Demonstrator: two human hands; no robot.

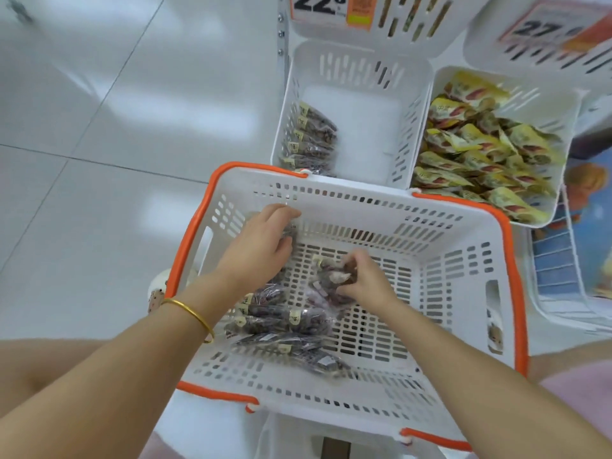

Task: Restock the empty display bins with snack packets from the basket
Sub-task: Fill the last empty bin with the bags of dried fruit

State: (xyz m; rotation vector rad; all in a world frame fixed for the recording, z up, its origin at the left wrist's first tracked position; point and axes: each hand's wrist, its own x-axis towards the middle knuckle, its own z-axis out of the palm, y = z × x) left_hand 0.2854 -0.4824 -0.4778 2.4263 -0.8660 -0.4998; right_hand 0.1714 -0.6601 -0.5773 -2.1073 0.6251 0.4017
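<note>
glossy white floor tiles (99, 127) fill the left of the head view. on the far side rises a white shelf unit stacked with slotted bins, with price cards (318, 5) clipped to the upper row. the white basket (463, 260) with its orange rim sits close in front of the person, just before the lower bins; what carries it is hidden. the display bin (357, 104) straight beyond it is mostly bare, with a short row of dark packets (311, 137) standing against its left wall. the neighbouring bin (536, 97) on the right is heaped with yellow packets (480, 144).

the step in hand looks like gathering stock. the snack packets (281, 323) lie in a loose pile on the left part of the basket floor. the right hand (361, 279) pinches one packet (328, 283) near the middle, fingers curled on it. the left hand (261, 246), a gold bangle (195, 316) on its wrist, reaches to the far-left wall with fingers bent over something dark; whether it grips it i cannot tell.

next, i judge, the gathered packets need lifting over the basket's far rim and setting upright beside the row in the bare bin. the film looks slippery, so a firm hold matters.
</note>
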